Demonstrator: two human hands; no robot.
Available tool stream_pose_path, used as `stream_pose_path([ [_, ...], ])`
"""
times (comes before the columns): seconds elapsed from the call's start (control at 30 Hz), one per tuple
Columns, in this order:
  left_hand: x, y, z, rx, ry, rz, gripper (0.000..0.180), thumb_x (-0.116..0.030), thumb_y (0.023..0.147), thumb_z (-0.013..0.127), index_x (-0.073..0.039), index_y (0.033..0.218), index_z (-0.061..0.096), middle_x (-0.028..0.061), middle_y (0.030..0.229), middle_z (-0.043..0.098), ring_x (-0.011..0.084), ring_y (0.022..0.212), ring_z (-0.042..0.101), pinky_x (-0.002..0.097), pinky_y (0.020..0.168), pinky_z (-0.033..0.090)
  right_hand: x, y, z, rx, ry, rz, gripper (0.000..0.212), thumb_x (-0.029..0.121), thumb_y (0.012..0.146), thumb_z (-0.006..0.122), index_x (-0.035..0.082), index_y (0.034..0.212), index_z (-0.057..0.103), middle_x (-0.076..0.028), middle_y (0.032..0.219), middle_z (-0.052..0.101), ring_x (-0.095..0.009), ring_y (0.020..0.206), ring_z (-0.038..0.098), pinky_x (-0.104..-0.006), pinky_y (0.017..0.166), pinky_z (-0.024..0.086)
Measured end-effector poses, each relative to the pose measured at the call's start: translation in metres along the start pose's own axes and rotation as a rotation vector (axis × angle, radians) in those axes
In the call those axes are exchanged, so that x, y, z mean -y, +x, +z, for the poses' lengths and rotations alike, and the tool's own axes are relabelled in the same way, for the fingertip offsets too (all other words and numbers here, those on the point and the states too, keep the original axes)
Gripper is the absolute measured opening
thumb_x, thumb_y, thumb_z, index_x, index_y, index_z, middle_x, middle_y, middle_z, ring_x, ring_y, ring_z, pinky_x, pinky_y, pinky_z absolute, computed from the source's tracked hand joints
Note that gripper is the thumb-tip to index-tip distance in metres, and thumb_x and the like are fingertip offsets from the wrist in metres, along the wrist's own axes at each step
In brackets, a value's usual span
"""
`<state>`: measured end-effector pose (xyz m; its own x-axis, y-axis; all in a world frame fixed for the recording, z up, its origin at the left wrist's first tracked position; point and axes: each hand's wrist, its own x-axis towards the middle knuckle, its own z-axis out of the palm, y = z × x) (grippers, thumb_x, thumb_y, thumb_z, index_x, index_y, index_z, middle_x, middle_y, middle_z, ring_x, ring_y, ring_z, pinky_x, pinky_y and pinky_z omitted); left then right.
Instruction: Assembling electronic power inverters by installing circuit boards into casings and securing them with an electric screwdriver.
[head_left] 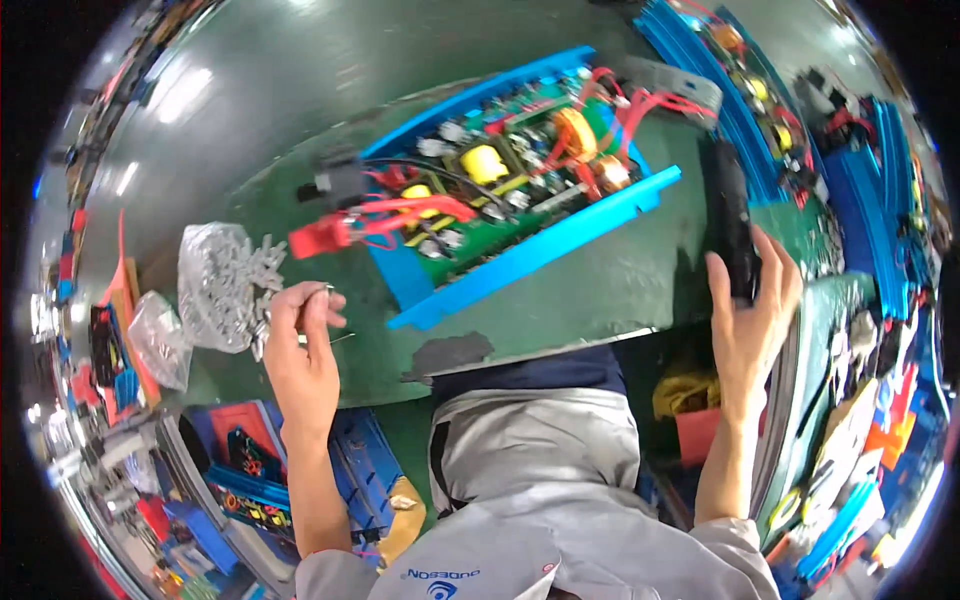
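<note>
My left hand (307,335) is closed in a pinch at the left of the green work surface. A small glint shows at its fingertips, but the thing there is too small to name. Beside it lie loose silvery metal pieces (262,268), next to a clear plastic bag (212,290). My right hand (752,305) has thumb and fingers apart on either side of a black cylindrical tool (733,205); a firm grip does not show. Between my hands sits a circuit board (470,215) with coils and red wires, in a blue metal housing (540,265).
More blue housings with boards (725,95) stand at the far right, others (880,200) beyond them. A second clear bag (162,340) lies at the left edge. Below left is a bin of parts (245,460). Yellow-handled scissors (785,508) lie at the lower right.
</note>
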<state>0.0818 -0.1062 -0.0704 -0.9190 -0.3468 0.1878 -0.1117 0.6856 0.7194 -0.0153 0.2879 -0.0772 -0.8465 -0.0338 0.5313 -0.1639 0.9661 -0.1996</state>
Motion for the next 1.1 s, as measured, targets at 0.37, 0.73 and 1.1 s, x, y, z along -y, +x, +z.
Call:
stream_pose_path([
  [0.37, -0.028, 0.041, 0.026, 0.449, 0.000, -0.064, 0.023, -0.007, 0.102, 0.061, 0.004, 0.120, 0.069, 0.0079, 0.107, 0.072, 0.0131, 0.100, 0.068, 0.0264, 0.093, 0.052, -0.006, -0.113, -0.049, 0.576, 1.282, 1.133, 0.056, 0.030, 0.091, 0.068, -0.002, 0.134, 0.053, -0.006, 0.086, 0.065, -0.012, 0.065, 0.060, -0.0259, 0.061, 0.048],
  [0.73, -0.023, 0.051, 0.032, 0.483, -0.067, -0.036, 0.013, 0.002, 0.098, 0.064, 0.006, 0.110, 0.069, 0.0042, 0.102, 0.068, 0.0088, 0.097, 0.065, 0.0221, 0.092, 0.048, 0.066, -0.140, -0.030, 1.062, 1.117, 0.391, 0.052, 0.033, 0.098, 0.067, -0.001, 0.131, 0.046, -0.020, 0.083, 0.065, -0.034, 0.070, 0.068, -0.0417, 0.067, 0.052],
  [1.1, -0.013, 0.053, 0.027, 0.524, -0.081, -0.047, 0.014, 0.003, 0.098, 0.063, 0.008, 0.109, 0.069, 0.0023, 0.099, 0.065, 0.0066, 0.095, 0.062, 0.0200, 0.087, 0.047, 0.072, -0.134, -0.024, 0.928, 1.092, 0.232, 0.046, 0.037, 0.106, 0.052, -0.003, 0.127, 0.050, -0.018, 0.078, 0.065, -0.036, 0.070, 0.066, -0.0453, 0.065, 0.050],
])
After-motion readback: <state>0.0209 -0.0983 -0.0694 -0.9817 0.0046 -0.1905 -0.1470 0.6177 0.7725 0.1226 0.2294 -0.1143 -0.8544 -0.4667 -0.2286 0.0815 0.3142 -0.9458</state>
